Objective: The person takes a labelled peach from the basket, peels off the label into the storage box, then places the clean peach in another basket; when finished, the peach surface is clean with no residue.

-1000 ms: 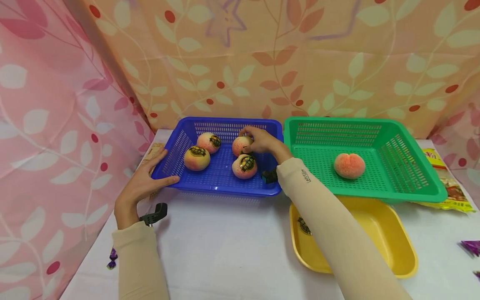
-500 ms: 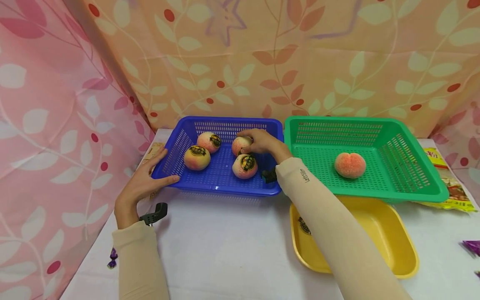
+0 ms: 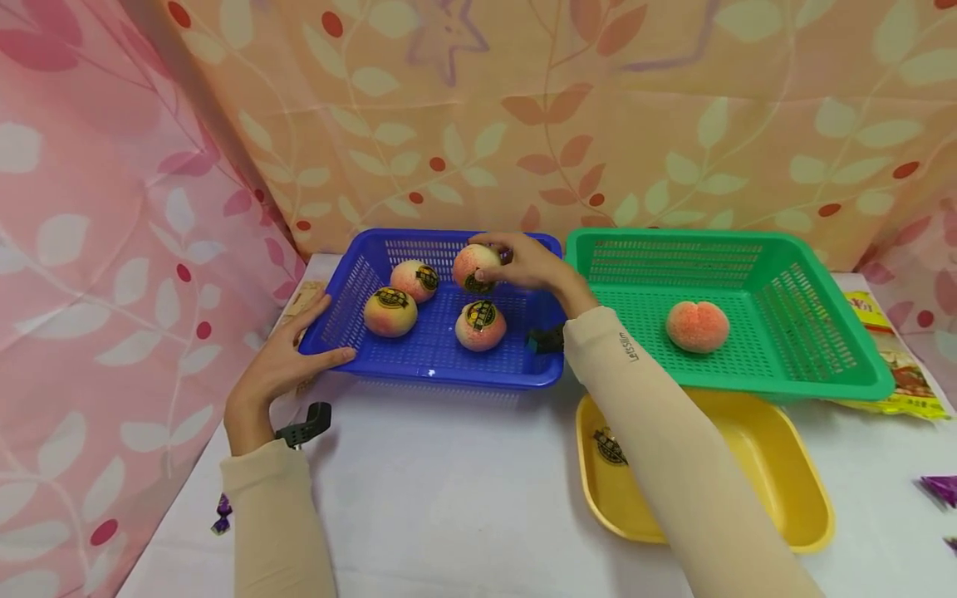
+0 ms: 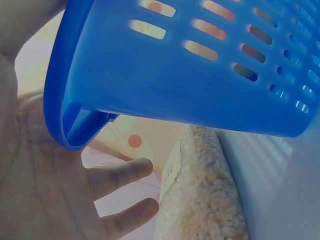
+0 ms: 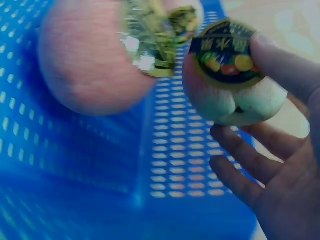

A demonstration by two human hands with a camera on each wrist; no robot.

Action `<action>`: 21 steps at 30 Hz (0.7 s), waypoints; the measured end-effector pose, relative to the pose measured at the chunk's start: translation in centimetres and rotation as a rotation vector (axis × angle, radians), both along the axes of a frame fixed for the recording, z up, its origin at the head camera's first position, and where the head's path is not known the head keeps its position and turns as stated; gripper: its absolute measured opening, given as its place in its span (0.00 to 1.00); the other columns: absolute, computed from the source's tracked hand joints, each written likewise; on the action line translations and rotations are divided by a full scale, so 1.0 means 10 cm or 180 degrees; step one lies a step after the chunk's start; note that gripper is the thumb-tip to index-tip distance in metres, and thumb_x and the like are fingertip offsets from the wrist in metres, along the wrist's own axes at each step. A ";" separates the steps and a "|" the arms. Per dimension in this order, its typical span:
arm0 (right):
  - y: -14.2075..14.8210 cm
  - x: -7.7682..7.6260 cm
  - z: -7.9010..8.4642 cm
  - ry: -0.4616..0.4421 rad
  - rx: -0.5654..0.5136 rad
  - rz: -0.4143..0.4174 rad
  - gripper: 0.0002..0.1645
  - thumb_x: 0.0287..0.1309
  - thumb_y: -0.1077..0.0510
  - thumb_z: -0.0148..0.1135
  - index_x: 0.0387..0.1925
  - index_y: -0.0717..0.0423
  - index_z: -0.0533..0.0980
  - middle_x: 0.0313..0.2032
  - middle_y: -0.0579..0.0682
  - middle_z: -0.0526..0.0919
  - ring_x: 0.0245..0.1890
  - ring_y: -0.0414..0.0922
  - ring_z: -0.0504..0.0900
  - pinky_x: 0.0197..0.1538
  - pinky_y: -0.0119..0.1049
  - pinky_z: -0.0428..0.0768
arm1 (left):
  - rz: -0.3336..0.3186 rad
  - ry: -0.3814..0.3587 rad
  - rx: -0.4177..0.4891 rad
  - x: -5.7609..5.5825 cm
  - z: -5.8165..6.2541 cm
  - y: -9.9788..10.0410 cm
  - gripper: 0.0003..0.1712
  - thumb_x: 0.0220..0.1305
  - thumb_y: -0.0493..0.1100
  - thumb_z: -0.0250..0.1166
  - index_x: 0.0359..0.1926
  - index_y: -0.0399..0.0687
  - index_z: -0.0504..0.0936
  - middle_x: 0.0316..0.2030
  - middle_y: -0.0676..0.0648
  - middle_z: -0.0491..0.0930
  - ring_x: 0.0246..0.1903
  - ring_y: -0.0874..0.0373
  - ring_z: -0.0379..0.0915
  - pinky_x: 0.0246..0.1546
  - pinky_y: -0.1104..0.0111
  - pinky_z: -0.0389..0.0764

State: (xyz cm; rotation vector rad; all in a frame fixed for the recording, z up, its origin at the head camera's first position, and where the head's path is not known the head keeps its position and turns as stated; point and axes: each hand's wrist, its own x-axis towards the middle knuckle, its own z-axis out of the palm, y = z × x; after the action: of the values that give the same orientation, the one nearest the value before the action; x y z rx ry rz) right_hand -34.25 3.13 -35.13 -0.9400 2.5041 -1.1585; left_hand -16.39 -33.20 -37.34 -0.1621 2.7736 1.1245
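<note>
My right hand [image 3: 527, 264] pinches a peach [image 3: 473, 264] with a dark round sticker, held above the back of the blue basket [image 3: 441, 384]. The right wrist view shows the thumb on the sticker of this peach [image 5: 235, 102] and the fingers at its far side. Below it in the basket lies another stickered peach [image 3: 481, 330], and two more, a front peach [image 3: 389, 316] and a back peach [image 3: 409, 279], lie at the left. My left hand [image 3: 280, 361] rests against the basket's left rim, fingers extended; in the left wrist view the basket rim [image 4: 57, 95] meets the palm.
A green basket [image 3: 755, 389] with one pink peach [image 3: 697, 326] stands at the right. In front of it is a yellow tub [image 3: 792, 482] with a sticker inside, partly under my right forearm. A yellow food packet [image 3: 905, 378] lies far right; a bag of pale pieces [image 4: 205, 185] lies left.
My right hand has lifted the back-right peach up and slightly left, apart from the peach in front of it. My left hand stays at the basket rim.
</note>
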 end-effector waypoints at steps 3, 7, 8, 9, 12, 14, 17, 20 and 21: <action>0.10 0.02 0.10 -0.0045 -0.0212 0.0016 0.36 0.65 0.55 0.69 0.72 0.51 0.70 0.56 0.58 0.82 0.53 0.53 0.81 0.55 0.46 0.79 | -0.0009 -0.0014 -0.0004 0.00 -0.01 0.00 0.60 0.55 0.70 0.72 0.78 0.86 0.41 0.83 0.52 0.35 0.80 0.32 0.32 0.68 0.24 0.48; 0.25 0.09 0.26 -0.0126 -0.0459 0.0088 0.34 0.65 0.56 0.68 0.71 0.50 0.70 0.57 0.56 0.84 0.54 0.52 0.82 0.59 0.45 0.78 | -0.0030 -0.0003 -0.0016 -0.01 -0.01 -0.02 0.59 0.56 0.69 0.71 0.78 0.85 0.41 0.83 0.52 0.35 0.80 0.32 0.32 0.67 0.24 0.49; 0.29 0.12 0.30 -0.0168 -0.0517 0.0095 0.34 0.65 0.56 0.68 0.71 0.49 0.71 0.57 0.55 0.84 0.54 0.51 0.82 0.61 0.44 0.78 | -0.0038 -0.0007 -0.0020 -0.01 -0.01 -0.02 0.59 0.56 0.68 0.71 0.78 0.85 0.41 0.83 0.52 0.34 0.80 0.31 0.33 0.67 0.24 0.49; 0.34 0.15 0.34 -0.0203 -0.0576 0.0115 0.34 0.65 0.56 0.68 0.71 0.48 0.71 0.57 0.54 0.84 0.55 0.50 0.81 0.62 0.44 0.77 | -0.0051 -0.0002 -0.0024 -0.01 -0.01 -0.03 0.59 0.57 0.68 0.71 0.78 0.84 0.41 0.83 0.52 0.34 0.80 0.31 0.32 0.67 0.24 0.49; 0.48 0.25 0.45 -0.0243 -0.0678 0.0174 0.33 0.66 0.56 0.68 0.70 0.46 0.71 0.57 0.52 0.84 0.55 0.47 0.82 0.62 0.41 0.77 | -0.0088 0.0017 -0.0050 -0.01 0.00 -0.04 0.59 0.57 0.68 0.71 0.79 0.83 0.40 0.83 0.53 0.34 0.80 0.31 0.32 0.67 0.24 0.49; 0.57 0.32 0.51 -0.0200 -0.0715 0.0218 0.32 0.66 0.56 0.68 0.70 0.45 0.72 0.57 0.50 0.85 0.54 0.45 0.83 0.60 0.39 0.78 | -0.0105 0.0016 -0.0047 -0.02 0.00 -0.04 0.59 0.58 0.67 0.71 0.79 0.82 0.40 0.83 0.53 0.33 0.80 0.30 0.31 0.67 0.24 0.49; 0.71 0.43 0.58 -0.0089 -0.0759 0.0283 0.31 0.66 0.59 0.68 0.69 0.46 0.73 0.56 0.50 0.86 0.52 0.46 0.85 0.56 0.38 0.80 | -0.0137 0.0018 -0.0086 -0.02 0.01 -0.03 0.59 0.58 0.67 0.70 0.79 0.80 0.41 0.83 0.52 0.32 0.79 0.30 0.31 0.67 0.24 0.48; 0.83 0.58 0.61 -0.0043 -0.0696 0.0257 0.31 0.65 0.58 0.68 0.68 0.44 0.74 0.53 0.49 0.87 0.50 0.46 0.85 0.52 0.37 0.81 | -0.0168 0.0091 -0.0164 -0.02 0.03 0.01 0.59 0.58 0.67 0.71 0.81 0.75 0.42 0.83 0.51 0.31 0.80 0.30 0.29 0.66 0.23 0.47; 0.87 0.64 0.61 -0.0051 -0.0666 0.0232 0.31 0.65 0.58 0.69 0.68 0.43 0.74 0.52 0.49 0.87 0.49 0.46 0.85 0.52 0.38 0.81 | -0.0193 0.0148 -0.0203 -0.02 0.05 0.03 0.59 0.58 0.67 0.71 0.81 0.73 0.43 0.83 0.51 0.31 0.80 0.31 0.28 0.67 0.23 0.46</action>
State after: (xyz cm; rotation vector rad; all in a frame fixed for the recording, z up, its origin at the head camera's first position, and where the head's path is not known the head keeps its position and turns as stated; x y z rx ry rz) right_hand -27.82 11.80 -28.98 -1.0589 2.3484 -1.4189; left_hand -16.55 -32.86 -36.88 -0.0589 2.8362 1.0393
